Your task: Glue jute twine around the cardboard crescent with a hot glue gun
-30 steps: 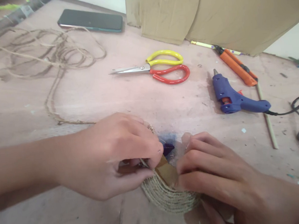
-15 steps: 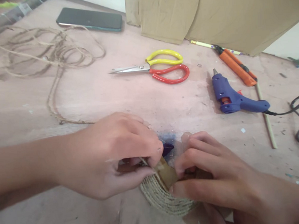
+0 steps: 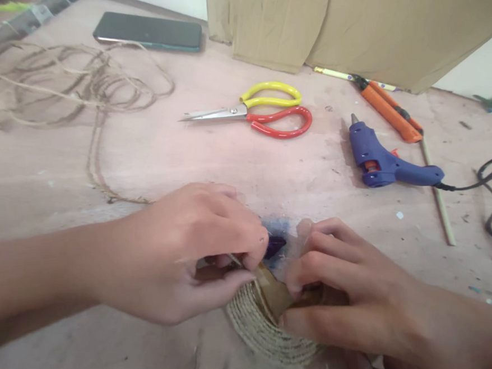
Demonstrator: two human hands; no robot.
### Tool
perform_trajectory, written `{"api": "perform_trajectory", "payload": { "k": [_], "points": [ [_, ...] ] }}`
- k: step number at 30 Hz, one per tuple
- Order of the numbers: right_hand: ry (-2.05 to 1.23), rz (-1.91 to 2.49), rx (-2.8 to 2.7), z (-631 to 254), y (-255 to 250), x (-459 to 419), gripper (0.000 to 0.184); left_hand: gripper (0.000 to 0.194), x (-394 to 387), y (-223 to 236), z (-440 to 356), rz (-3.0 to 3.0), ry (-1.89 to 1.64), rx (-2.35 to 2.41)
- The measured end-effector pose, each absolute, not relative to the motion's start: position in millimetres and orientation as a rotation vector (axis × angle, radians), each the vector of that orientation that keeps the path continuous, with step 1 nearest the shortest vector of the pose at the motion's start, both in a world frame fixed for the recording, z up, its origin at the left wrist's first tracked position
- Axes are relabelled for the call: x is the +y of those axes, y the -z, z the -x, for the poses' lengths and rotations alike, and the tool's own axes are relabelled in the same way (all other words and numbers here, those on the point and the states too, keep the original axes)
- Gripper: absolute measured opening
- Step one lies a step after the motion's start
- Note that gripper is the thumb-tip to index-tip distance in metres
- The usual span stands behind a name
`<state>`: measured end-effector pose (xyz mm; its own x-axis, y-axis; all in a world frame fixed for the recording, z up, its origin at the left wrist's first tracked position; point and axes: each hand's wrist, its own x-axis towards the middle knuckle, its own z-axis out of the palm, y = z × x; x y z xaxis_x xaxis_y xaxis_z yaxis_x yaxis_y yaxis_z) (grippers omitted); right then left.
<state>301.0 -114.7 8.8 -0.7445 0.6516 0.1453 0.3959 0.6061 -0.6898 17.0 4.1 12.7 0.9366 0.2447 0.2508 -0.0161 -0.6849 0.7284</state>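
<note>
My left hand pinches a thin strand of jute twine between thumb and forefinger. The twine runs out behind that hand to a loose tangle at the upper left. Below the fingers sits a rounded piece of cardboard, its edge wrapped in curved rows of twine. My right hand grips this twine-covered cardboard piece from the right, thumb at its inner edge; much of the piece is hidden under that hand. A small dark purple object lies between the hands, partly covered.
Scissors with yellow and red handles lie beyond my hands. To the right are a blue glue gun with its cord, an orange cutter, a pencil and a thin stick. A phone and cardboard sheets stand farther back.
The twine-wrapped piece has turned slightly and shifted a little down and left, showing more of its rows. The twine behind my left hand has moved slightly right. Both hands keep their grip.
</note>
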Motion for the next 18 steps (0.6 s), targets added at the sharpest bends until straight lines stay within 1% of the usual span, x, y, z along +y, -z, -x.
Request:
{"api": "perform_trajectory", "payload": {
  "k": [3, 7, 11, 14, 15, 17, 18],
  "points": [
    [-0.913, 0.852, -2.415, -301.6, -11.2, -118.3, 0.02, 0.016, 4.2, -13.6, -17.4, -2.296, -0.416, 0.149],
    [-0.931, 0.9, -2.379, -302.6, -15.8, -118.9, 0.014, 0.019, 4.3, -14.2, -18.0, -2.295, -0.405, 0.14],
    [-0.791, 0.838, -2.503, -302.4, -18.2, -114.6, 0.025, 0.019, 4.9, -12.5, -18.4, -2.301, -0.428, 0.149],
    [-0.768, 0.896, -2.474, -300.9, -19.0, -111.8, 0.012, 0.018, 5.5, -11.3, -18.5, -2.306, -0.437, 0.148],
    [-0.783, 0.919, -2.439, -300.5, -18.9, -110.8, 0.016, 0.019, 5.5, -11.3, -18.4, -2.311, -0.44, 0.152],
    [-0.797, 0.949, -2.387, -300.3, -17.8, -108.5, 0.032, 0.019, 5.2, -11.6, -18.0, -2.333, -0.452, 0.162],
    [-0.784, 0.942, -2.371, -300.5, -16.7, -107.5, 0.036, 0.02, 4.9, -11.9, -17.7, -2.344, -0.458, 0.169]
  ]
}}
